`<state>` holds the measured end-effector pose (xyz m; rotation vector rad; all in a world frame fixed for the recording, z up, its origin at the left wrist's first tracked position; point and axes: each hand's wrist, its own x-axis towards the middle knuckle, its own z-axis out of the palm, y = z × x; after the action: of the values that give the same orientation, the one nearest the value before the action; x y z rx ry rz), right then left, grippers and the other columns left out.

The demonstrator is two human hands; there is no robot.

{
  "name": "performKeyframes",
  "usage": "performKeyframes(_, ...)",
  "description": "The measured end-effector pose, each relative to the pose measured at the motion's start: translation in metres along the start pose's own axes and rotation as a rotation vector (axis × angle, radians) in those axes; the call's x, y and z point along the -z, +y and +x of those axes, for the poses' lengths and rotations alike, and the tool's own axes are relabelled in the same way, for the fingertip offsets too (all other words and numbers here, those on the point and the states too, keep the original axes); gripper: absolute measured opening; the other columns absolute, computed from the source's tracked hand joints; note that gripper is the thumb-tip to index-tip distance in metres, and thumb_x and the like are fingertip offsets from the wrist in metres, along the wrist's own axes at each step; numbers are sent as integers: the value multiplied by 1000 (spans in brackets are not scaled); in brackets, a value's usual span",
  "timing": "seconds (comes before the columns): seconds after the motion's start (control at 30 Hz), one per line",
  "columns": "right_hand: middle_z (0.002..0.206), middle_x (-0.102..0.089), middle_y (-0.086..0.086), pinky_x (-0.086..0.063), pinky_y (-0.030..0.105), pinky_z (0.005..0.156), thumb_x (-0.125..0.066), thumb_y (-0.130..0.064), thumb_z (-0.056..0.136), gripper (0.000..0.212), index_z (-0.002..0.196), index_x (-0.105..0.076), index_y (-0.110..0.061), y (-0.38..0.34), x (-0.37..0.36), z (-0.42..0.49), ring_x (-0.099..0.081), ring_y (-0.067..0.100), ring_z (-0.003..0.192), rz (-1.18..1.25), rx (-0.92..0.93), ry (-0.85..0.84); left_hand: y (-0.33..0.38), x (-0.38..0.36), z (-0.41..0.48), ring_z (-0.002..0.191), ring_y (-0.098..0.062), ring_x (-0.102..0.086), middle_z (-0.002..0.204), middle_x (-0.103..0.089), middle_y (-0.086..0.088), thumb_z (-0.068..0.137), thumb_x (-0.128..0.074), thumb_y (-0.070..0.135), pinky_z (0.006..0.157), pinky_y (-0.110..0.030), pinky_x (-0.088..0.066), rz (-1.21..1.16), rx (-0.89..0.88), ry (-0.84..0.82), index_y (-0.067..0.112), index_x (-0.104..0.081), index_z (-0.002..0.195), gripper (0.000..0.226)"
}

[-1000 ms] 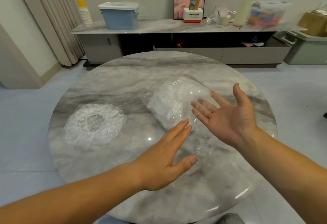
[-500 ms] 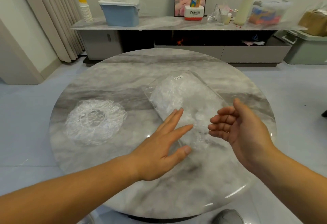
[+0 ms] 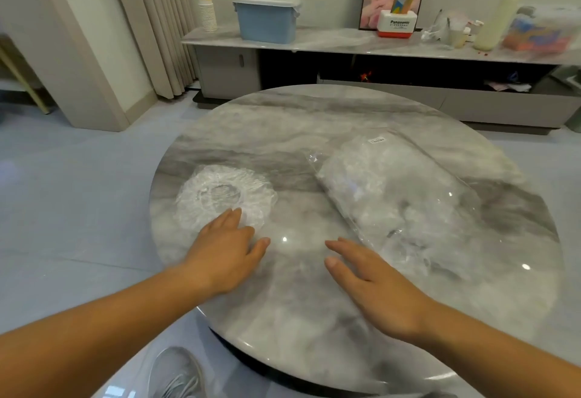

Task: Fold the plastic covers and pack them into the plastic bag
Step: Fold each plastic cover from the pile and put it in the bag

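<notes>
Left grip flat and empty, fingertips at near edge of loose plastic cover on tabletop; right grip spread, holding nothing, just beside plastic bag stuffed with covers. Judged as start of folding step. Calls next for pinching cover rim, doubling it over.

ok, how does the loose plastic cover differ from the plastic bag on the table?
The plastic cover is a flat, round, ruffled ring; the plastic bag is oblong and bulging. The bag carries a small white label; the cover none. Both are clear plastic on the table.
</notes>
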<state>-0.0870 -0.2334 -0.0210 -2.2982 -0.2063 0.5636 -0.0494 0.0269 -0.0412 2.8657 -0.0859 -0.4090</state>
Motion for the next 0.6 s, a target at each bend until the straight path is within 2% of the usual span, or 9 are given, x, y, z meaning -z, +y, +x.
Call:
performKeyframes(0.13,167,-9,-18,-4,23,121,-31,-63,100,65,159,-19,-40,8,0,11,-2,3,154,-141,-32,16,-7,2,-3,154,-20,-15,165,-22,-7,102,-21,60,120,-35,-19,-45,-69,-21,34,-62,126,54)
performKeyframes(0.2,168,-11,-16,-5,24,122,-30,-63,100,66,160,-18,-38,11,2,16,-4,4,154,-173,-33,38,-8,4,-3,152,-19,-19,165,-26,-5,94,-11,70,120,-34,-21,-26,-90,-19,29,-62,124,72)
performKeyframes(0.27,168,-14,-13,-7,26,124,-30,-63,99,68,160,-20,-35,16,3,22,-7,5,155,-202,-34,63,-10,5,-2,152,-17,-22,164,-29,-4,84,2,78,122,-33,-21,-7,-104,-3,23,-58,131,94)
performKeyframes(0.37,168,-18,-8,-9,28,125,-32,-60,101,66,159,-24,-30,24,6,28,-9,8,155,-259,-27,103,-9,5,-3,147,-16,-30,159,-36,-2,101,-21,59,117,-27,-22,-38,-104,6,14,-50,142,68)
performKeyframes(0.43,168,-20,-6,-7,26,123,-33,-56,103,63,159,-26,-27,27,7,29,-9,9,155,-288,-25,118,-6,5,-6,140,-15,-36,153,-43,-2,104,-27,51,112,-23,-23,-91,-135,50,10,-49,143,60)
performKeyframes(0.5,166,-23,-6,-8,25,122,-34,-54,103,62,158,-30,-25,27,7,29,-12,9,154,-294,-7,128,-5,4,-7,146,-10,-27,160,-34,4,101,-21,56,120,-25,-14,-125,-174,82,16,-39,152,67)
performKeyframes(0.6,163,-28,-14,-16,25,123,-35,-62,98,62,151,-42,-31,26,4,27,-20,4,151,-238,78,151,-6,-4,-9,152,-4,-12,165,-21,9,92,2,72,125,-31,4,-57,-294,182,22,-25,159,88)
